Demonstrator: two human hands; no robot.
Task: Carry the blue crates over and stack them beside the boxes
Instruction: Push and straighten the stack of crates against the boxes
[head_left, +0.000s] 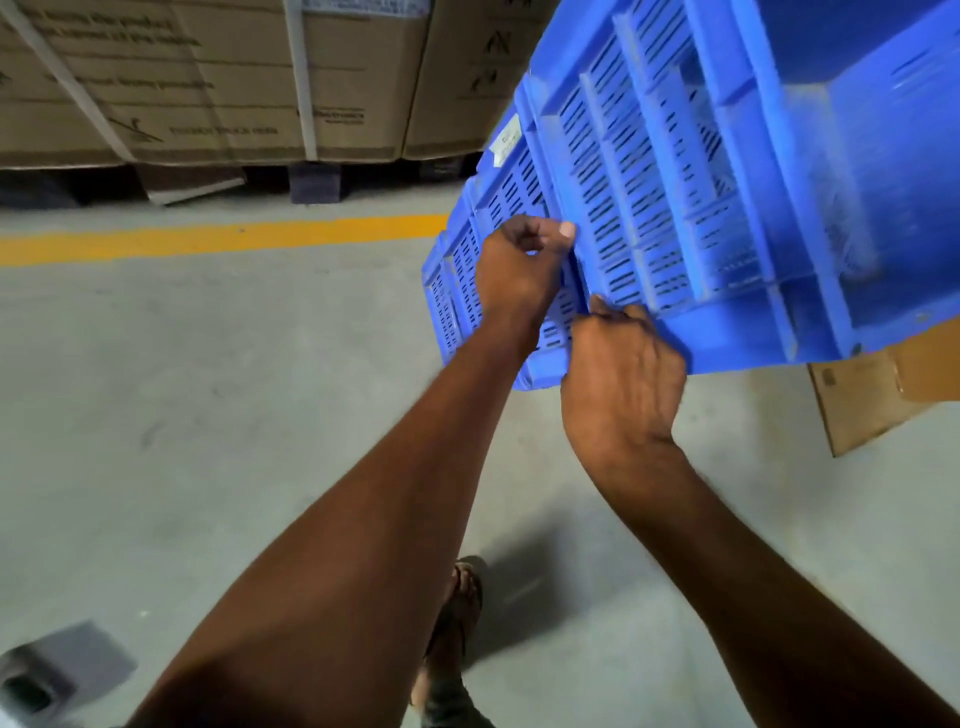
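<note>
Head view. The nested blue crates (701, 182) were held tilted just right of the cardboard boxes (208, 78), with their long axis running from lower left to upper right. The left hand (519, 270) gripped a wall rib with curled fingers. The right hand (623, 374) curled round the lower rim, its fingertips hidden. The crate walls were slotted, ribbed plastic. A concrete floor (208, 389) with a yellow line (208, 239) lay open below the boxes.

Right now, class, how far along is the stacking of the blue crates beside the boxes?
Done: nothing in view stands stacked by the brown cardboard boxes. In hand: the left hand and right hand grip the tilted blue slotted plastic crates. Left: carrying them over and stacking them beside the boxes.
</note>
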